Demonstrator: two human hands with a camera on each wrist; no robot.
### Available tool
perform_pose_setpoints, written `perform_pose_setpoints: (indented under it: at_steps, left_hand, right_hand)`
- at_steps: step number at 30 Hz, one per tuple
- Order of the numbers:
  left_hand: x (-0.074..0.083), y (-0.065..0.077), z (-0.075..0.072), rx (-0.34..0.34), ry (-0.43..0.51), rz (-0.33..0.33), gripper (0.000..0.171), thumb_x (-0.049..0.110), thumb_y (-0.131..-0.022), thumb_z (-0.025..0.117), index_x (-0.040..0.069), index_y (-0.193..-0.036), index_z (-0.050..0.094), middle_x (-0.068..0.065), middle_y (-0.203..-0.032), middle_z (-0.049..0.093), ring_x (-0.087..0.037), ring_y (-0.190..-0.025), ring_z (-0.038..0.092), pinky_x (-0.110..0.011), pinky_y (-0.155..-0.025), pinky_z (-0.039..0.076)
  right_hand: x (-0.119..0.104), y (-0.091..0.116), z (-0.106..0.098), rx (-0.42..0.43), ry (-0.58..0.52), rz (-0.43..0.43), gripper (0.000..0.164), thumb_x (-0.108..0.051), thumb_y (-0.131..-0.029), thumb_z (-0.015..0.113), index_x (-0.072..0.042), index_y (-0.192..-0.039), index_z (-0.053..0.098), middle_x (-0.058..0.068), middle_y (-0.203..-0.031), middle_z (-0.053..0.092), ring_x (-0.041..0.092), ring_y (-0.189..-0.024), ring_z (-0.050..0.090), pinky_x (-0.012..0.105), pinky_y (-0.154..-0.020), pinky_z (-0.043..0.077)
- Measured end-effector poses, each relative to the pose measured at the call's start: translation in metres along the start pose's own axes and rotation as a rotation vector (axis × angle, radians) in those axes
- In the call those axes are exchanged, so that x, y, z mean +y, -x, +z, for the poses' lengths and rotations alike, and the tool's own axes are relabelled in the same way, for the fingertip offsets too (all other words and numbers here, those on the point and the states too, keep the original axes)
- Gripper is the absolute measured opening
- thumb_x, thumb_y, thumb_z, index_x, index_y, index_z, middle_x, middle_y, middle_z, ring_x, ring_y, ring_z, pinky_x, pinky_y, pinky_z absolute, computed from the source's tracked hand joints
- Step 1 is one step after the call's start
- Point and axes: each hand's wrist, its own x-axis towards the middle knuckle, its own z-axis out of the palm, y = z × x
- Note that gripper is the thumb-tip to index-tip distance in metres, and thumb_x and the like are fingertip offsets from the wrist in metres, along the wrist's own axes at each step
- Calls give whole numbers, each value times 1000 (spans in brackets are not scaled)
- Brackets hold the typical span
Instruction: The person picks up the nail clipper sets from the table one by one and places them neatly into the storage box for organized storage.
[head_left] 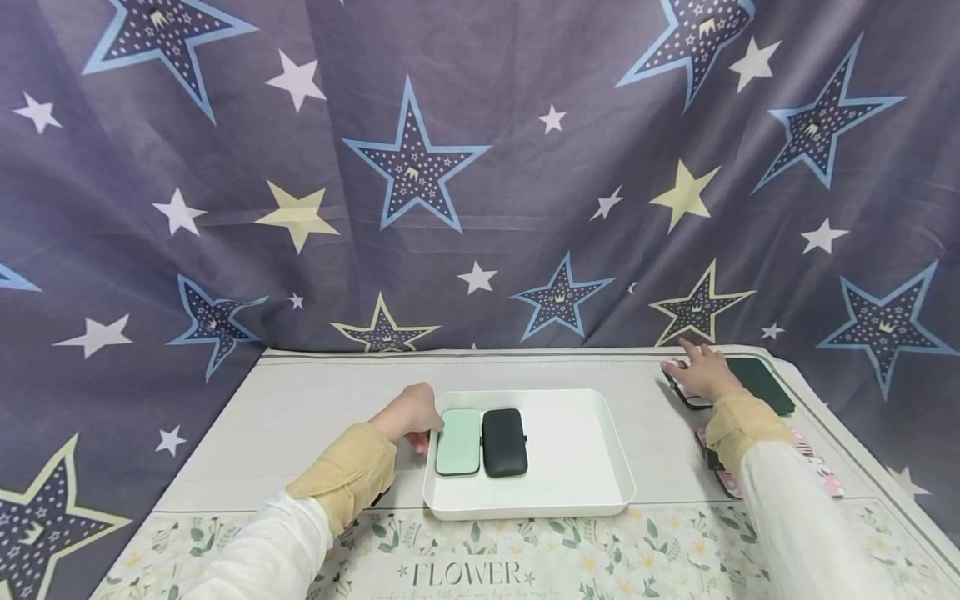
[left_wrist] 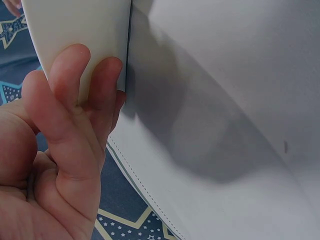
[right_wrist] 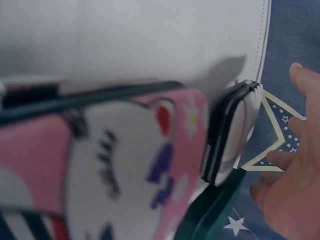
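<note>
My left hand (head_left: 417,417) is at the left side of a shallow white tray (head_left: 577,450), its fingers (left_wrist: 70,70) against the outside wall and holding the edge. Inside the tray's left half, a mint-green case (head_left: 458,442) lies beside a black case (head_left: 505,442) with a small clasp. At the far right, my right hand (head_left: 705,371) reaches over a dark-edged case (head_left: 684,392) with fingers spread and nothing gripped. That small case, with a black frame and pale side (right_wrist: 240,125), stands on edge in the right wrist view, apart from the fingers.
A dark green case (head_left: 761,383) lies right of my right hand. Below my right forearm is a pink patterned case (head_left: 817,462), partly covered by the sleeve. A floral mat (head_left: 465,571) lettered FLOWER covers the table's front. A star-patterned curtain (head_left: 510,200) hangs behind.
</note>
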Motion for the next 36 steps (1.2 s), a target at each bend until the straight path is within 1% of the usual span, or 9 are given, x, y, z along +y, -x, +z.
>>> perform_pose_setpoints:
  at_steps: [2, 4, 7, 11, 15, 20, 27, 33, 36]
  left_hand:
    - [0, 0, 0, 2, -2, 0, 9, 0, -79, 62, -4, -73, 56, -8, -49, 58, -11, -35, 51, -19, -39, 50]
    - [0, 0, 1, 4, -2, 5, 9, 0, -79, 62, -4, -74, 56, -8, -49, 58, -11, -35, 51, -20, -39, 50]
    - [0, 0, 2, 4, 8, 8, 8, -1, -79, 61, -5, -74, 56, -9, -49, 59, -11, -35, 51, -20, -39, 51]
    - [-1, 0, 4, 5, 12, 12, 8, -1, -78, 61, -4, -73, 56, -8, -48, 58, -11, -34, 50, -20, -39, 51]
    - [-2, -1, 4, 8, 4, 10, 8, -1, -78, 61, -4, -73, 55, -7, -48, 57, -11, -34, 50, -20, -39, 51]
    - [-2, -1, 3, 10, 1, 13, 8, 0, -78, 61, -4, -73, 56, -9, -49, 58, -11, -34, 51, -20, -39, 51]
    - [-1, -1, 1, -1, 13, 7, 8, -1, -78, 61, -5, -72, 56, -9, -48, 58, -11, -34, 51, -20, -39, 51]
    - [-1, 0, 0, -1, 8, 7, 9, -1, -78, 61, -4, -71, 56, -6, -45, 55, -11, -33, 50, -20, -38, 50]
    - [-1, 1, 0, 3, 6, 11, 8, -1, -77, 61, -4, -71, 56, -6, -45, 54, -11, -34, 50, -19, -38, 49]
  right_hand:
    - [0, 0, 4, -26, -20, 15, 81, -52, -96, 35, 5, -147, 8, 42, -145, 6, 61, -131, 6, 74, -104, 17]
    - [0, 0, 8, -38, -13, 26, 77, -48, -97, 34, 5, -147, 9, 42, -144, 10, 60, -131, 12, 73, -103, 20]
    - [0, 1, 15, -53, -7, 67, 69, -39, -99, 34, 5, -147, 11, 42, -143, 13, 60, -130, 17, 70, -104, 23]
    - [0, 2, 22, -63, -12, 121, 63, -33, -99, 33, 3, -147, 12, 42, -143, 12, 61, -129, 17, 70, -103, 25]
    - [-2, 2, 23, -40, -2, 127, 63, -32, -98, 34, 3, -146, 15, 42, -142, 16, 62, -128, 17, 71, -102, 26]
    - [-4, -2, 23, -7, 21, 148, 65, -35, -96, 38, 3, -145, 20, 42, -139, 23, 61, -127, 21, 70, -100, 30]
    - [-5, -6, 25, 49, 57, 145, 64, -34, -94, 45, 5, -141, 27, 45, -133, 31, 61, -124, 26, 70, -96, 36]
    - [-4, -7, 24, 77, 40, 160, 67, -36, -92, 52, 7, -139, 31, 44, -130, 35, 60, -119, 34, 67, -92, 40]
    - [-4, -5, 23, 110, 28, 161, 71, -37, -89, 57, 7, -138, 32, 43, -129, 37, 59, -117, 35, 66, -90, 41]
